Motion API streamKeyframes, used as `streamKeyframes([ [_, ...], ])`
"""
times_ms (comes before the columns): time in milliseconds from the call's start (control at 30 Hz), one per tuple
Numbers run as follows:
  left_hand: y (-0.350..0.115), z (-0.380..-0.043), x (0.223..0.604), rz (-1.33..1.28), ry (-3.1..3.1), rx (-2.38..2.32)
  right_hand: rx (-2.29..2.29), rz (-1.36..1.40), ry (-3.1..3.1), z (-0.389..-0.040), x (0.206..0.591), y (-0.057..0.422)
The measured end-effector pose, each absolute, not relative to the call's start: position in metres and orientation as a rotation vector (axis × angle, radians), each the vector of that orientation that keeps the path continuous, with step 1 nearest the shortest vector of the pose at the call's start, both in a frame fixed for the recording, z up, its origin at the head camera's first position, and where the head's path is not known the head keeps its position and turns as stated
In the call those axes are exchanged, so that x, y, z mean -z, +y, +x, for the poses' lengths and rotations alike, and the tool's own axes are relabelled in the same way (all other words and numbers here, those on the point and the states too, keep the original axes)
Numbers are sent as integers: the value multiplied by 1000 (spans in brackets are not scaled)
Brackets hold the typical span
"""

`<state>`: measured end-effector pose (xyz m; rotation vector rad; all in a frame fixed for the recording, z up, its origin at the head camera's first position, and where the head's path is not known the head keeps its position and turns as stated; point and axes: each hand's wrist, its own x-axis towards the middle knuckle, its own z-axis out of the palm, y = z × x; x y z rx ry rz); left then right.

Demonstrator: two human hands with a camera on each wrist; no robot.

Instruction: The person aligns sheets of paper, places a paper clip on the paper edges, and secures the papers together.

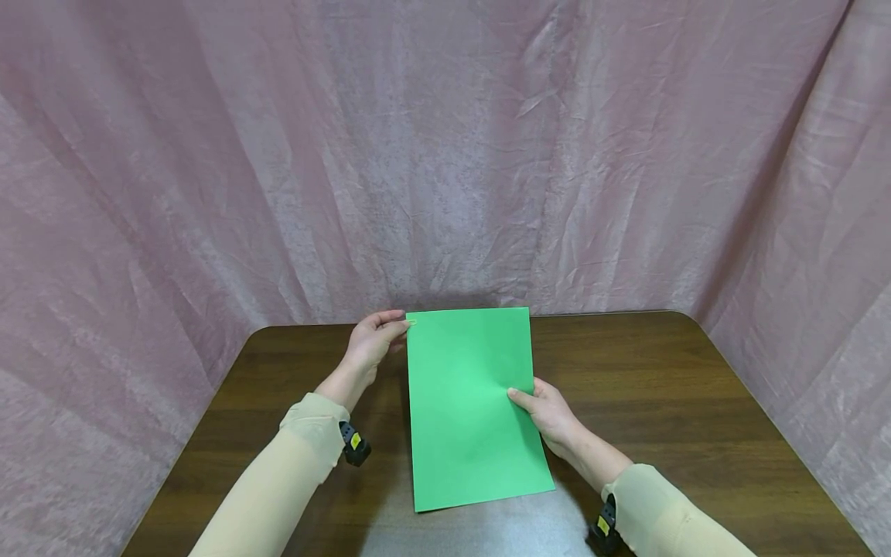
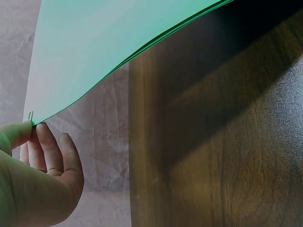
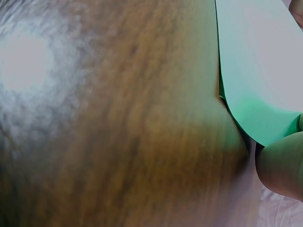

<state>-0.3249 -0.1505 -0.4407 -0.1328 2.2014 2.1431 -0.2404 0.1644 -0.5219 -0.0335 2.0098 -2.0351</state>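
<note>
Green sheets of paper (image 1: 473, 418) are held up over the table, tilted, with more than one layer showing along the edge in the left wrist view. A small yellowish paper clip (image 2: 31, 115) sits at their upper left corner. My left hand (image 1: 376, 340) pinches the clip and that corner between thumb and forefinger, the other fingers loosely bent behind. My right hand (image 1: 553, 414) grips the right edge of the sheets about midway, thumb on the front, fingers behind and mostly hidden. In the right wrist view, the paper (image 3: 258, 104) bows near my thumb.
Below the paper lies a dark brown wooden table (image 1: 647, 387) with rounded far corners and a bright glare at its near side. Pink curtains (image 1: 445, 155) hang behind it and along both sides. Each sleeve carries a small black wrist device (image 1: 355, 445).
</note>
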Motion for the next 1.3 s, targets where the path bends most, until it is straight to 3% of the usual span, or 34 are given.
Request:
streamKeyframes([
  [1300,-145,-320,446,-140,2233,-2093,2036,-55,2037,-236,521,164],
])
